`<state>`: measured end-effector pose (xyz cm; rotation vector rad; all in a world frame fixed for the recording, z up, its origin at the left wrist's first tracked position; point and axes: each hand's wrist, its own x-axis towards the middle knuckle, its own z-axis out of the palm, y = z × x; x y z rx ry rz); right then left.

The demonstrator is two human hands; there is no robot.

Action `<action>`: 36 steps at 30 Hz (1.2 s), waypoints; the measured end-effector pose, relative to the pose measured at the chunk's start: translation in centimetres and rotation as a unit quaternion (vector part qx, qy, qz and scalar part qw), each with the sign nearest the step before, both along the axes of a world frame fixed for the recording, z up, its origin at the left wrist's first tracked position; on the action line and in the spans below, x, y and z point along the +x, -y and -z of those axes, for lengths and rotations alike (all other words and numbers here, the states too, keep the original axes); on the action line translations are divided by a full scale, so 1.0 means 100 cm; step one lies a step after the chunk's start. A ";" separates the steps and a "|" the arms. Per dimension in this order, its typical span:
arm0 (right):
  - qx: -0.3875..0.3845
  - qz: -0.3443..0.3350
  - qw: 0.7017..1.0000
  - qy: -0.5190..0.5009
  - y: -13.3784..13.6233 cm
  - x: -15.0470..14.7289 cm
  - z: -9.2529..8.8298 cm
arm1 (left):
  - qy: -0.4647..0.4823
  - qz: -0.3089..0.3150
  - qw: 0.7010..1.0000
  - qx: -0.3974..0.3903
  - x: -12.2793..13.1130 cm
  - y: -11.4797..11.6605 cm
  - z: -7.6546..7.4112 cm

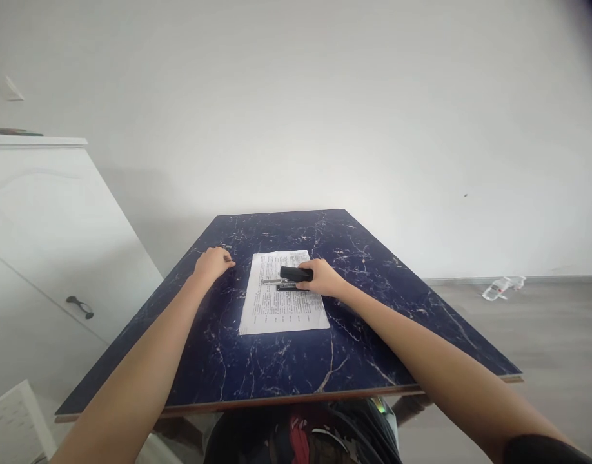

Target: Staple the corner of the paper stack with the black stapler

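Observation:
A black stapler (296, 274) lies over a sheet of printed paper (257, 316), its top cover raised apart from the base and a thin metal strip sticking out to the left. Around the stapler's right end my right hand (322, 277) is closed. To the left of the paper, my left hand (213, 263) rests on the dark blue table with its fingers curled together; whatever they may hold is hidden. By its knuckles lies a small pale thing (227, 246), too small to name.
The blue marbled tabletop (276, 374) ends at a pale wall (296, 116). A white cabinet (49, 212) with a dark handle stands at the left. On the floor at the right lies a crumpled white and clear wrapper (500, 288).

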<state>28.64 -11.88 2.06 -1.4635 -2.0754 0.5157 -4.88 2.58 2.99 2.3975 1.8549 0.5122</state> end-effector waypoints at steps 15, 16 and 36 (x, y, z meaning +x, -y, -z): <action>0.071 -0.049 0.995 -0.055 0.007 0.002 -0.014 | 0.247 0.191 0.949 -0.046 0.047 0.042 -0.026; 0.119 -0.049 0.989 -0.070 0.010 -0.001 -0.017 | 0.269 0.218 0.936 -0.062 0.057 0.052 -0.031; 0.134 0.204 0.957 -0.160 -0.028 0.060 -0.005 | 0.082 -0.003 0.985 0.152 0.024 0.019 -0.006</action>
